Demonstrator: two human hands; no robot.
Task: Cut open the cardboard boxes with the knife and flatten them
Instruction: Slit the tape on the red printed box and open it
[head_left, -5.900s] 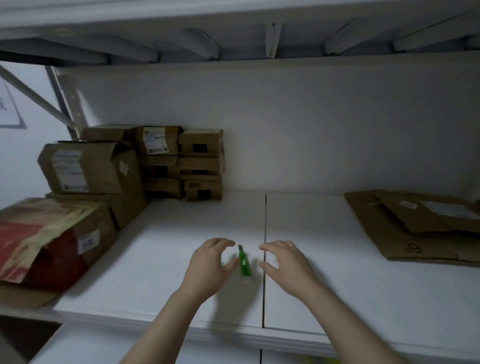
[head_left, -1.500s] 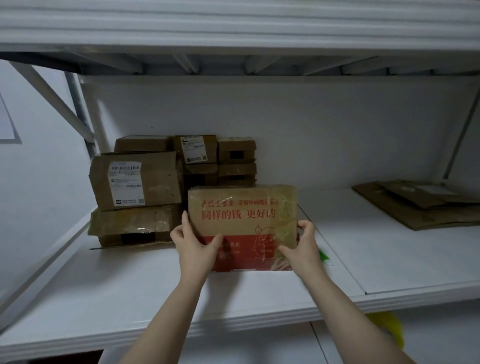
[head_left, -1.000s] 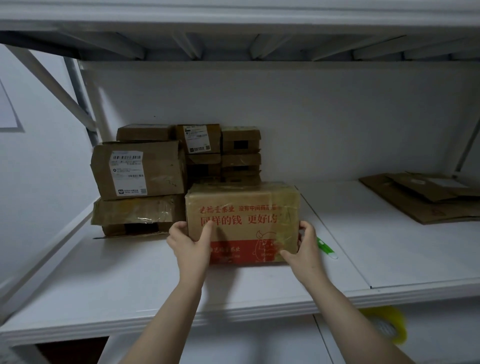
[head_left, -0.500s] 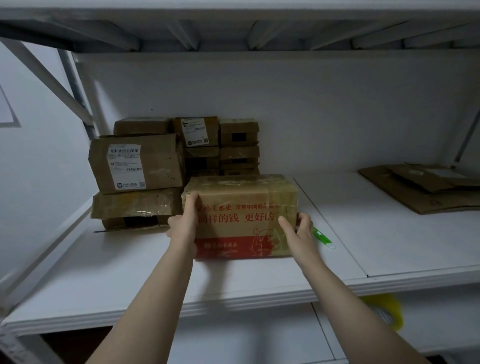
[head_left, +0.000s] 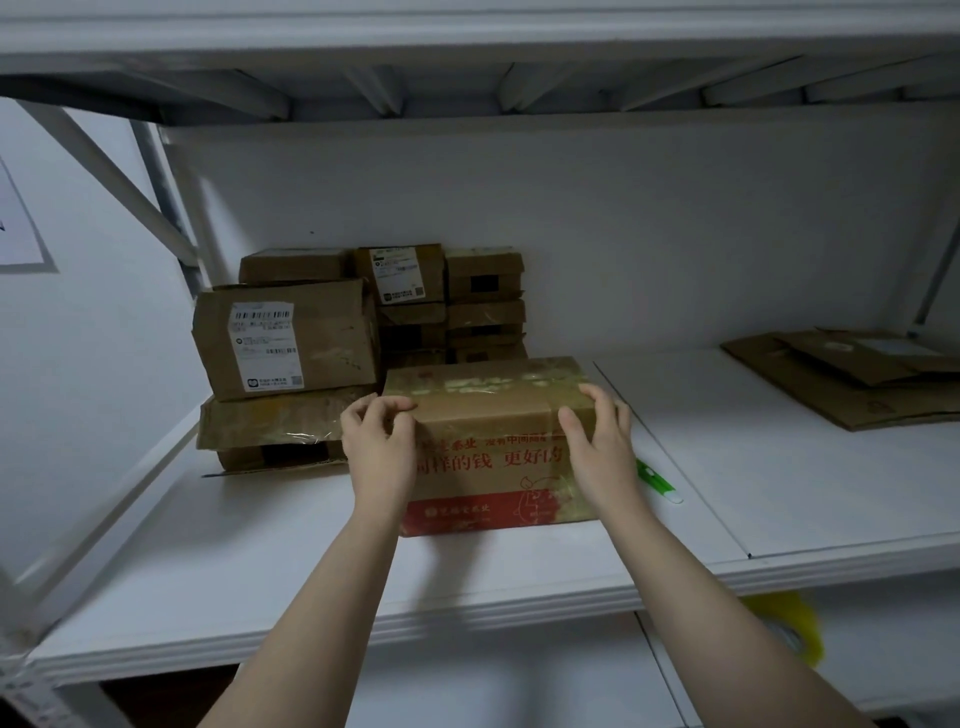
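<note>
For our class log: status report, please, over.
Left grip, right grip hold printed box at top corners. Green knife lies beside it, unheld. Nothing blocking.

One printed box (head_left: 493, 431) is counted at front. Stacked boxes (head_left: 291, 338) behind: at least nine are made out; the exact number cannot be told. Cardboard (head_left: 857, 379), flattened: at least two sheets. One knife (head_left: 657, 480). One tape roll (head_left: 789, 623). Two hands are noted: left hand (head_left: 382, 447), right hand (head_left: 597, 441).
</note>
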